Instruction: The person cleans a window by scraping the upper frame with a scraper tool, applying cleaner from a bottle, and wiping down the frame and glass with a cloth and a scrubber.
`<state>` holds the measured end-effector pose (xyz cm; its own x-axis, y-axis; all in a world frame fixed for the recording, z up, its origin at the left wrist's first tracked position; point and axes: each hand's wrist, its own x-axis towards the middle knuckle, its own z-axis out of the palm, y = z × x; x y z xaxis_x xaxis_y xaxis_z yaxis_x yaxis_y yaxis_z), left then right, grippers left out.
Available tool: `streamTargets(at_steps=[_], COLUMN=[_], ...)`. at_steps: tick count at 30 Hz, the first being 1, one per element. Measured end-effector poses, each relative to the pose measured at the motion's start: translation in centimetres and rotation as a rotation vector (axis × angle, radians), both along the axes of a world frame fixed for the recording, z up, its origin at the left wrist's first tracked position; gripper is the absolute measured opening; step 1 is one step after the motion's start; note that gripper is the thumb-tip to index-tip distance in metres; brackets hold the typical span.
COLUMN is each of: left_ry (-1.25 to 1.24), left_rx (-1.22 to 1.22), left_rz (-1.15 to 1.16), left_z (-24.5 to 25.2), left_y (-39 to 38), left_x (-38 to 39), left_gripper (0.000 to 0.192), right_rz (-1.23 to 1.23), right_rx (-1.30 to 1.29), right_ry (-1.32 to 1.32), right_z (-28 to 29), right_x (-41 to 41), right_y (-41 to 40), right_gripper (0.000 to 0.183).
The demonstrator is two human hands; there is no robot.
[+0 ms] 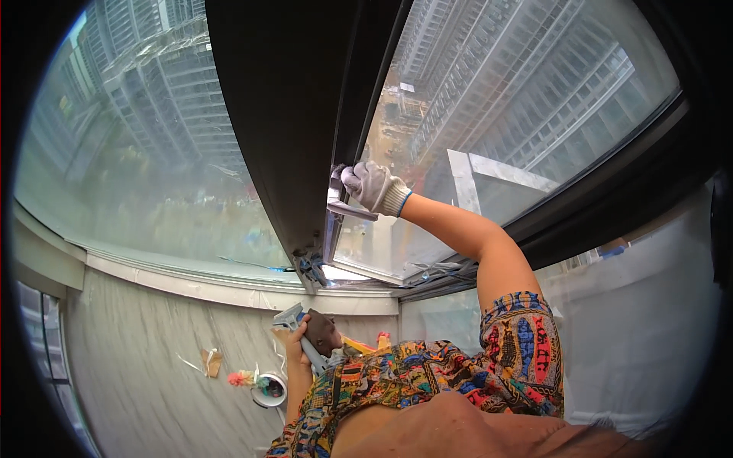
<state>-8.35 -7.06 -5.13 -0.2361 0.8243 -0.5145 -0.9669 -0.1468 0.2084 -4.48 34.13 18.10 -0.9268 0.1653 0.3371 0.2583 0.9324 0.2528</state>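
My right hand (371, 186), in a pale knit glove with a blue-edged cuff, is curled against the dark window frame (309, 143). A small dark wad (338, 169) shows at its fingertips; the rest is hidden by the glove. Just below the fist is a silver window handle (337, 200), its lever pointing right. Low in front of my body, my bare left hand (296, 346) grips a grey-blue scraper (290, 315) with a wide flat head. A brown cloth (322, 332) is bunched against the scraper, beside the fingers.
A tilted window sash (395, 252) stands ajar, high above a building site. Torn plastic film (309, 266) hangs at the frame's lower corner. On the marbled floor (143, 338) are a white bucket (269, 390), a colourful duster (243, 378) and a brown scrap (212, 363). A white sill (189, 283) runs below the glass.
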Motion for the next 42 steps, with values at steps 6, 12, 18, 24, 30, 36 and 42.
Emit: streamTargets(at_steps=[6, 12, 18, 24, 30, 36, 42], left_ry=[-0.025, -0.027, -0.064, -0.137, -0.115, -0.059, -0.03], left_rx=[-0.007, -0.007, -0.068, 0.012, -0.133, -0.229, -0.24], left_rz=[-0.014, 0.024, 0.037, -0.007, 0.014, -0.053, -0.126], left_z=[-0.1, 0.4, 0.9, -0.8, -0.4, 0.3, -0.2], left_y=[-1.2, -0.8, -2.2, -3.1, -3.1, -2.8, -1.9], left_x=[-0.2, -0.2, 0.4, 0.3, 0.5, 0.4, 0.0], left_gripper=[0.031, 0.028, 0.027, 0.028, 0.027, 0.03, 0.034], right_rz=[0.013, -0.094, 0.013, -0.246, -0.469, -0.572, -0.703], right_rx=[0.031, -0.067, -0.034, -0.182, -0.337, -0.71, -0.957], right_ry=[0.614, 0.133, 0.136, -0.137, -0.166, -0.027, -0.06], right_z=[14.3, -1.5, 2.6, 2.2, -7.7, -14.2, -15.6], right_x=[-1.3, -0.1, 1.2, 3.9, 2.5, -1.7, -5.4], right_y=[-2.3, -1.1, -2.0, -4.9, -5.9, -7.1, -7.8], right_gripper=[0.013, 0.017, 0.028, 0.019, 0.021, 0.027, 0.035])
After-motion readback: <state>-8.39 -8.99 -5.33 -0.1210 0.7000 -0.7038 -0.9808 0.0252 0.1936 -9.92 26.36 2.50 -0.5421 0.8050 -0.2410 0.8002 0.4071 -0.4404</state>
